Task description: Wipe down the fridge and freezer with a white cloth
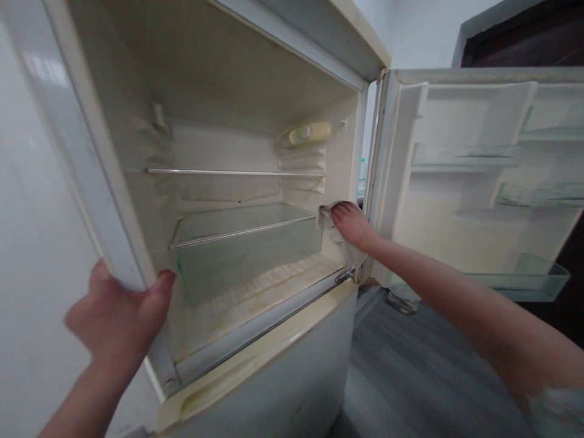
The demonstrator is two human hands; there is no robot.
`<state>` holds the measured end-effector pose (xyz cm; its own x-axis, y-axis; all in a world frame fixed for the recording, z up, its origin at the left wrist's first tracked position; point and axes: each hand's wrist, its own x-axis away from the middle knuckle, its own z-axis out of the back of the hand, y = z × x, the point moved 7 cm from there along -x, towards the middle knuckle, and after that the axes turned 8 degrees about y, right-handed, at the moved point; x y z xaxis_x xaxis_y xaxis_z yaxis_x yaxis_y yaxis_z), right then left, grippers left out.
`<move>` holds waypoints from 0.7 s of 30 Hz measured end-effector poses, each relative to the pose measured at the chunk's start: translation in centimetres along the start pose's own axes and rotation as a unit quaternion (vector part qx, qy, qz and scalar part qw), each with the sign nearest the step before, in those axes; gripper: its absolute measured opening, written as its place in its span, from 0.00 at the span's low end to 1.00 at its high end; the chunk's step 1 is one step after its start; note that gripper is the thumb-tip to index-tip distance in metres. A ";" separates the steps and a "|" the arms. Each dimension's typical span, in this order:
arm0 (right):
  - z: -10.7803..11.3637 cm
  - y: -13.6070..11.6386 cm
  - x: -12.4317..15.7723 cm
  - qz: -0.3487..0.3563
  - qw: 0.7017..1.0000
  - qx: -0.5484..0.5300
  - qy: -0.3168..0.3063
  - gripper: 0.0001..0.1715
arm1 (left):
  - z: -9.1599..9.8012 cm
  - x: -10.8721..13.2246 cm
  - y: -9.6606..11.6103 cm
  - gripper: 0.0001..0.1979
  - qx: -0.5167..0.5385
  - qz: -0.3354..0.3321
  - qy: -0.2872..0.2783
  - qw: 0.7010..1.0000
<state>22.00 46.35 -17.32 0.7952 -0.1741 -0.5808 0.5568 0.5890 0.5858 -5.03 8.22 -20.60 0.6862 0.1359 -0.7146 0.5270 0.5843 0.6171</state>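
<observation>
1. Right sleeve (556, 410), blurred, is cut off at the corner.
2. Right hand (350, 222) holds a cloth (326, 218) against the refrigerator (278, 377), right inner wall (palm is hidden).
3. Left hand (122, 310) grasps the left edge, fingers partly hidden.

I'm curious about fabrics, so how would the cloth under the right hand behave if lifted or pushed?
The cloth is probably floppy, as its lower part hangs below the right hand. It seems thin, so likely light. Pushed, it may crumple, since it bunches beside that hand.
</observation>
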 end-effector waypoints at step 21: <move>5.9 -31.9 -2.2 0.091 0.821 -0.557 -0.089 0.19 | 0.7 0.3 0.9 0.27 0.043 -0.087 0.058 0.994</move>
<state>3.93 23.26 -31.38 0.9189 -0.0568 -0.3905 -0.0616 0.9568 -0.2841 -4.01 8.23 -20.00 0.5216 0.1322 -0.8429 0.6774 0.5364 0.5033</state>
